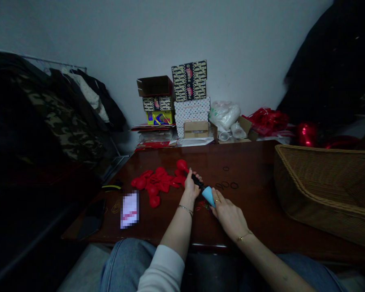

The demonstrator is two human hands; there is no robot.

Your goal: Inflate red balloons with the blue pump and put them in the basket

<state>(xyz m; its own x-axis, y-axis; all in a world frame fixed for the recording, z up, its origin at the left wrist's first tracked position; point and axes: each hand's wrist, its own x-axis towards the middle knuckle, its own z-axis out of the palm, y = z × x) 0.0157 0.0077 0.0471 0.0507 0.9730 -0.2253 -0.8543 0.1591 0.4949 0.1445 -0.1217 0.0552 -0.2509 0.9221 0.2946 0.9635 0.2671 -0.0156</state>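
Between my two hands is a balloon hand pump [208, 195] with a light blue barrel and a black front part. My left hand [191, 184] is closed around the black part, near the neck of a red balloon [181, 165] that sticks out beyond my fingers. Whether the balloon's neck sits on the nozzle is hidden by that hand. My right hand [228, 213] grips the blue barrel from the near right side. Just left of my left hand lies a loose heap of flat red balloons [158, 180] on the dark wooden table [249, 162].
A wicker basket [304, 194] stands at the right. Several dark rings [234, 185] lie beyond my right hand, small coloured bands [204, 205] beneath it. A blurred white card [129, 211] and a dark flat object [93, 217] lie left. Stacked boxes [190, 81] line the wall.
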